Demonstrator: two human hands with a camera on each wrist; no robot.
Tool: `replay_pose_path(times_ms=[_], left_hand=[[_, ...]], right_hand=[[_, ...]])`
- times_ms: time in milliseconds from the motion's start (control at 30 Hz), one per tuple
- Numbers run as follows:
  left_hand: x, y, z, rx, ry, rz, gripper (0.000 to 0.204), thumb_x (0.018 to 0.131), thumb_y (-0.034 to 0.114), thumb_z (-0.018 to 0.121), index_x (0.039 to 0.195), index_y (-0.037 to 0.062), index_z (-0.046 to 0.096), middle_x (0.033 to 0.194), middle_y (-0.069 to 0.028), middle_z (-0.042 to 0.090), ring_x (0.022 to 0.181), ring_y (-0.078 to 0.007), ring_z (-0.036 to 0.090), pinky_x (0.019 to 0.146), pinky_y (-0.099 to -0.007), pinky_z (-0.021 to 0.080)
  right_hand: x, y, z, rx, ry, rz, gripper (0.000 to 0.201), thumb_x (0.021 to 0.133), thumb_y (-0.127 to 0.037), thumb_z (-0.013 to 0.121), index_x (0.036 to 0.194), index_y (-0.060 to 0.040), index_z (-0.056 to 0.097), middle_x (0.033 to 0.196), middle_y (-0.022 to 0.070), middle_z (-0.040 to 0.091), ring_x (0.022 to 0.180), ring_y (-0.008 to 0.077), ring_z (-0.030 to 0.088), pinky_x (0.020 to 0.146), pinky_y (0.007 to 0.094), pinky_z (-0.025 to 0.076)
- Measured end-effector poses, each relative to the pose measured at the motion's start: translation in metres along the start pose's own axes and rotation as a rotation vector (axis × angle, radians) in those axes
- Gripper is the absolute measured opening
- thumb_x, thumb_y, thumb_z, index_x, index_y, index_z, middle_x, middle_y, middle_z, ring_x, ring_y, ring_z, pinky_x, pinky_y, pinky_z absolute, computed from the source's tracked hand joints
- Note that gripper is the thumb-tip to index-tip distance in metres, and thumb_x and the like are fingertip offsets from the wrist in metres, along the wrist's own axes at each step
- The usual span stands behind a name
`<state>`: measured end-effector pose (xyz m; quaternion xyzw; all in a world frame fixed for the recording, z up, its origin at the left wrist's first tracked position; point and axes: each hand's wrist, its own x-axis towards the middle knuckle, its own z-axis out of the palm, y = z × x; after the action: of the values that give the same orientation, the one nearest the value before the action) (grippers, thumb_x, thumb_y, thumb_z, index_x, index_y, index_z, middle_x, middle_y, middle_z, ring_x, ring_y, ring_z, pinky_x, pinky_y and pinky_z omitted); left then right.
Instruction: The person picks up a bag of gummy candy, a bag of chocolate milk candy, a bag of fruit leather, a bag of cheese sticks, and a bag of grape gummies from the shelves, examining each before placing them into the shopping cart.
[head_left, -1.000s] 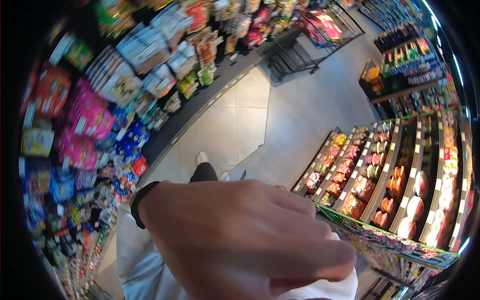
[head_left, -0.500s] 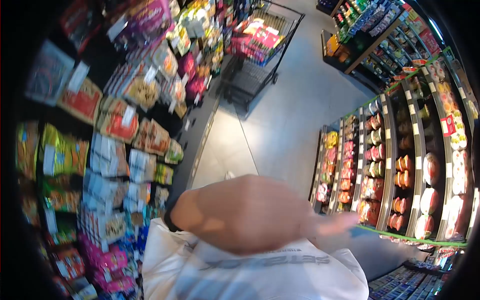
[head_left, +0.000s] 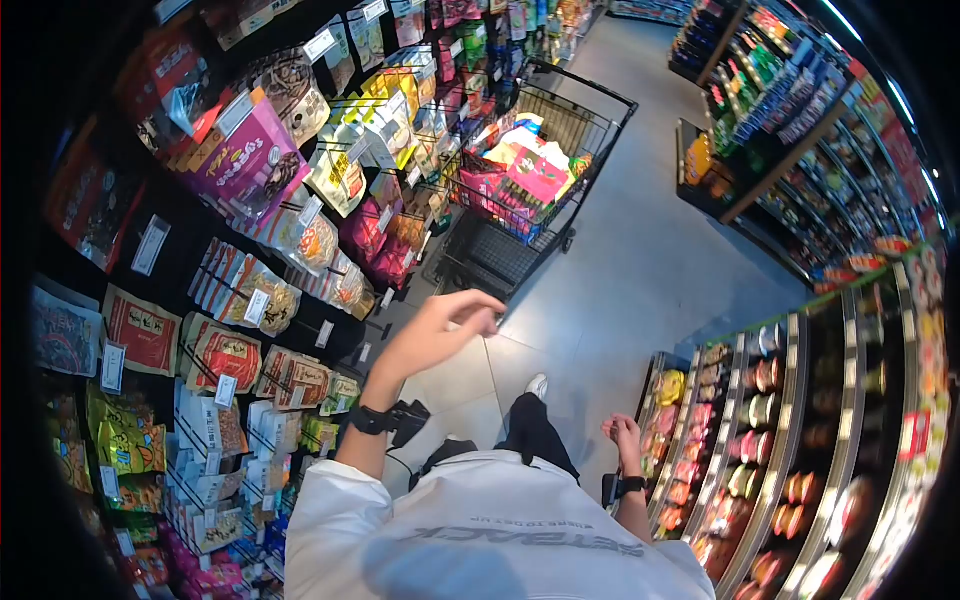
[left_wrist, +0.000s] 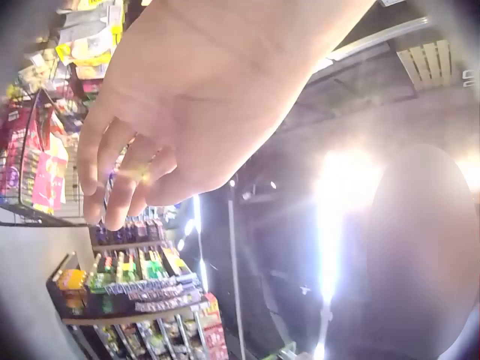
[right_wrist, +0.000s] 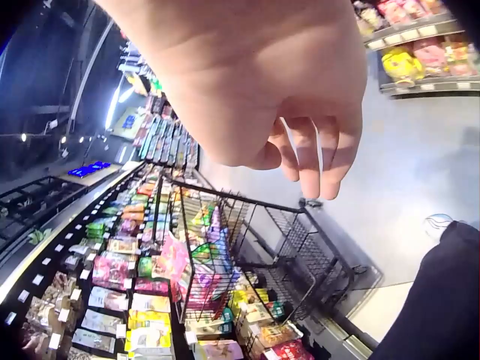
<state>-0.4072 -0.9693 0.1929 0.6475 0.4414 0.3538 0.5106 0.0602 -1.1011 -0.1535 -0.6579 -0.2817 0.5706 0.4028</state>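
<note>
On the grey floor (head_left: pixel 605 280) between hanging snack packets (head_left: pixel 258 300) and tiered shelves (head_left: pixel 783 470), a black shopping cart (head_left: pixel 573 112) holding bright packages (head_left: pixel 535 180) is standing ahead of the person, whose left hand (head_left: pixel 437 332) and right hand (head_left: pixel 624 440) are hovering loosely, grasping nothing.

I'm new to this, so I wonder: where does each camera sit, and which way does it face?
Head: worn on the head, facing forward and down over cart and shelves; left hand, right hand, shirt and trousers show.
Left wrist: worn there, looking past the left hand toward shelves and lights.
Right wrist: worn there, looking past the right hand at the cart; trousers show too.
Shared: both wrist views catch the cart.
</note>
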Motion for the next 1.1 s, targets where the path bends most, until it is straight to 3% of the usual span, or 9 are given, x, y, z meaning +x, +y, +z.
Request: replay_pose_path(times_ms=[133, 400, 633, 733, 900, 967, 1000, 1033, 1100], left_hand=[[0.060, -0.027, -0.012, -0.183, 0.194, -0.120, 0.024, 0.101, 0.016, 0.055, 0.114, -0.0025, 0.064, 0.090, -0.0058, 0.069, 0.086, -0.0129, 0.066, 0.081, -0.0280, 0.053], [0.141, -0.031, -0.024, -0.126, 0.315, -0.171, 0.025, 0.102, 0.017, 0.055, 0.116, -0.0016, 0.063, 0.094, -0.0065, 0.069, 0.089, -0.0121, 0.065, 0.084, -0.0280, 0.053], [0.185, -0.059, -0.060, -0.018, 0.340, -0.163, 0.025, 0.100, 0.020, 0.056, 0.116, 0.0008, 0.062, 0.092, -0.0088, 0.071, 0.086, -0.0153, 0.067, 0.079, -0.0306, 0.054], [0.193, -0.067, -0.071, 0.009, 0.399, -0.161, 0.025, 0.099, 0.018, 0.058, 0.117, 0.0010, 0.062, 0.094, -0.0088, 0.071, 0.086, -0.0154, 0.066, 0.080, -0.0313, 0.054], [0.201, -0.090, -0.063, -0.109, 0.678, -0.306, 0.025, 0.099, 0.013, 0.058, 0.120, 0.0010, 0.061, 0.096, -0.0082, 0.071, 0.091, -0.0147, 0.066, 0.083, -0.0314, 0.053], [0.198, -0.102, -0.058, -0.120, 0.753, -0.301, 0.028, 0.096, 0.005, 0.056, 0.124, 0.0042, 0.060, 0.105, -0.0064, 0.069, 0.095, -0.0118, 0.066, 0.084, -0.0278, 0.051], [0.209, -0.090, -0.054, -0.177, 0.845, -0.535, 0.028, 0.095, 0.002, 0.055, 0.123, 0.0024, 0.060, 0.104, -0.0054, 0.069, 0.092, -0.0102, 0.065, 0.080, -0.0250, 0.051], [0.202, -0.108, -0.045, -0.002, 0.869, -0.348, 0.028, 0.095, 0.003, 0.054, 0.122, 0.0010, 0.060, 0.100, -0.0041, 0.068, 0.090, -0.0086, 0.064, 0.077, -0.0229, 0.050], [0.217, -0.104, -0.032, -0.121, 0.987, -0.536, 0.026, 0.099, 0.008, 0.054, 0.123, 0.0010, 0.061, 0.099, -0.0043, 0.069, 0.093, -0.0104, 0.064, 0.081, -0.0254, 0.051]], right_hand=[[0.130, -0.076, 0.022, -0.068, -0.116, -0.109, 0.027, 0.103, -0.021, 0.050, 0.115, 0.0009, 0.060, 0.094, 0.0123, 0.069, 0.088, 0.0213, 0.069, 0.080, 0.0298, 0.056], [0.278, -0.258, 0.181, -0.242, -0.635, -0.341, 0.024, 0.104, -0.018, 0.049, 0.112, 0.0015, 0.061, 0.089, 0.0080, 0.067, 0.081, 0.0156, 0.065, 0.075, 0.0278, 0.053], [0.372, -0.310, 0.300, -0.360, -0.796, -0.487, 0.021, 0.103, -0.013, 0.050, 0.110, 0.0029, 0.062, 0.089, 0.0063, 0.067, 0.079, 0.0115, 0.061, 0.071, 0.0255, 0.050], [0.399, -0.346, 0.355, -0.583, -0.779, -0.677, 0.022, 0.099, -0.013, 0.053, 0.109, 0.0035, 0.064, 0.088, 0.0068, 0.069, 0.082, 0.0133, 0.066, 0.075, 0.0285, 0.053], [0.450, -0.396, 0.434, -0.876, -0.805, -1.151, 0.026, 0.090, -0.009, 0.056, 0.113, 0.0016, 0.062, 0.105, 0.0251, 0.064, 0.102, 0.0393, 0.061, 0.091, 0.0444, 0.049], [0.478, -0.414, 0.451, -0.864, -0.780, -1.175, 0.028, 0.088, -0.006, 0.054, 0.114, 0.0050, 0.058, 0.110, 0.0274, 0.059, 0.107, 0.0437, 0.056, 0.095, 0.0486, 0.045], [0.486, -0.428, 0.452, -0.823, -0.744, -1.213, 0.028, 0.088, -0.006, 0.054, 0.113, 0.0055, 0.058, 0.111, 0.0274, 0.059, 0.107, 0.0439, 0.056, 0.094, 0.0488, 0.045], [0.497, -0.446, 0.451, -0.777, -0.703, -1.249, 0.028, 0.088, -0.006, 0.054, 0.113, 0.0060, 0.057, 0.112, 0.0275, 0.059, 0.106, 0.0441, 0.056, 0.094, 0.0490, 0.045], [0.541, -0.469, 0.442, -0.867, -0.632, -1.188, 0.029, 0.088, -0.006, 0.055, 0.114, 0.0057, 0.057, 0.114, 0.0270, 0.059, 0.108, 0.0430, 0.057, 0.094, 0.0492, 0.046]])
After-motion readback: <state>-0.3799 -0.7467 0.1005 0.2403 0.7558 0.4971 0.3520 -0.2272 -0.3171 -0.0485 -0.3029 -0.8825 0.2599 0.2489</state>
